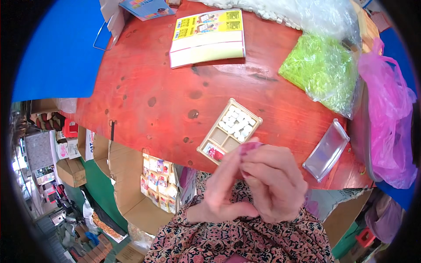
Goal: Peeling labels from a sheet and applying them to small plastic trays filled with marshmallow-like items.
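My left hand (219,190) and my right hand (276,182) meet in front of my body, just over the table's near edge. Their fingers are closed together around a small purple-pink piece (251,150); most of it is hidden, so its kind does not show. Right beyond my fingertips lies a beige compartment tray (212,136). White tablet-like pieces (237,121) fill its far part. A little picture card with red on it (214,152) lies in the near left compartment, and my hands cover the tray's near right corner.
Yellow-and-white printed sheets (207,48) lie at the back of the red table (144,83). Bags of lime-green (320,65) and white pieces (272,13) fill the back right. A clear plastic lid (327,150) and a pink bag (386,114) are rightward. Below left, a carton (131,184) holds small packs.
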Demonstrator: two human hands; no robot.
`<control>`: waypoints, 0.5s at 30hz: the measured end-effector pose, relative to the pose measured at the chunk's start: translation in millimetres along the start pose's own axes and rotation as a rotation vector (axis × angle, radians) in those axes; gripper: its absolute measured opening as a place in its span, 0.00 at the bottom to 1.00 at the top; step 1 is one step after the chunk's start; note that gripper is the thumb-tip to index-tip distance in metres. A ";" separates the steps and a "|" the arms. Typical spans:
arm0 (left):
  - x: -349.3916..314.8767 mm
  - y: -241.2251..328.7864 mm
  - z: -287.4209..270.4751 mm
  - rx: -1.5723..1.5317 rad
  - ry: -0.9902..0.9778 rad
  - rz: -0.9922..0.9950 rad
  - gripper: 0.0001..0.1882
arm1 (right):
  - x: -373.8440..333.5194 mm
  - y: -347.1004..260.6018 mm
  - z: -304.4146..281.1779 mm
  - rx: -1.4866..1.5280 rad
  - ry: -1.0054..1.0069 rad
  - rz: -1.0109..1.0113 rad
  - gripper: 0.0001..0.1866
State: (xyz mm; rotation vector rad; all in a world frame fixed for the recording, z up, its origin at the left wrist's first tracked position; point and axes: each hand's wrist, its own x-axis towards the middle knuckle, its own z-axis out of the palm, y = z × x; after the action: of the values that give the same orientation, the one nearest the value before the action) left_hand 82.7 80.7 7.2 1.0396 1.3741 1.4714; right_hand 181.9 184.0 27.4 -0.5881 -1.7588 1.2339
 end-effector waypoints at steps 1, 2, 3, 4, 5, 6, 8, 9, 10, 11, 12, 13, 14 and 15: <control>-5.7 -2.8 2.7 -0.054 0.119 0.052 0.51 | 5.4 4.1 -0.6 -0.033 -0.150 -0.060 0.10; -4.0 -10.1 5.8 -0.436 0.214 0.029 0.43 | 9.8 8.1 -1.4 -0.065 -0.300 -0.120 0.13; -6.1 -6.8 3.2 -0.386 0.291 -0.063 0.38 | 10.6 13.2 -2.7 0.047 -0.421 -0.100 0.17; -3.6 -2.3 0.4 -0.338 0.360 -0.155 0.33 | 10.3 12.9 -1.9 0.045 -0.420 -0.094 0.17; 0.4 -4.0 -2.4 -0.450 0.393 -0.176 0.25 | 9.6 11.3 -0.6 -0.041 -0.363 -0.082 0.18; 1.7 -8.9 -6.2 -0.453 0.392 -0.181 0.25 | 7.9 10.3 0.3 -0.128 -0.306 -0.070 0.19; 0.1 -15.5 -14.2 -0.756 0.469 -0.076 0.21 | 2.0 12.2 2.3 -0.292 -0.259 -0.049 0.19; 2.5 -13.4 -13.8 -0.749 0.544 -0.033 0.20 | 0.5 14.0 3.7 -0.294 -0.224 0.056 0.21; 1.9 -16.2 -16.5 -0.754 0.544 -0.040 0.20 | -2.2 17.4 3.5 -0.308 -0.183 0.165 0.23; 0.4 -19.8 -20.7 -0.722 0.564 -0.039 0.20 | -7.1 25.0 -0.1 -0.271 -0.259 0.224 0.23; -0.3 -23.3 -23.3 -0.690 0.583 -0.039 0.20 | -12.9 27.6 -1.2 -0.277 -0.260 0.231 0.23; 0.0 -22.1 -23.6 -0.672 0.614 -0.033 0.17 | -19.4 25.5 -2.6 -0.146 -0.291 0.406 0.22; -0.7 -23.7 -24.5 -0.673 0.616 -0.039 0.17 | -23.7 25.1 -2.9 -0.013 -0.319 0.580 0.21; -1.9 -26.9 -25.9 -0.545 0.635 -0.031 0.14 | -26.1 27.1 -0.8 -0.013 -0.319 0.587 0.21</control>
State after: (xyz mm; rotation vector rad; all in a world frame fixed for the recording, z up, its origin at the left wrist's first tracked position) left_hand 59.7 72.3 -21.1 0.2031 1.2589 2.0973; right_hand 192.8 174.8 -7.4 -1.0072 -1.9232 1.7965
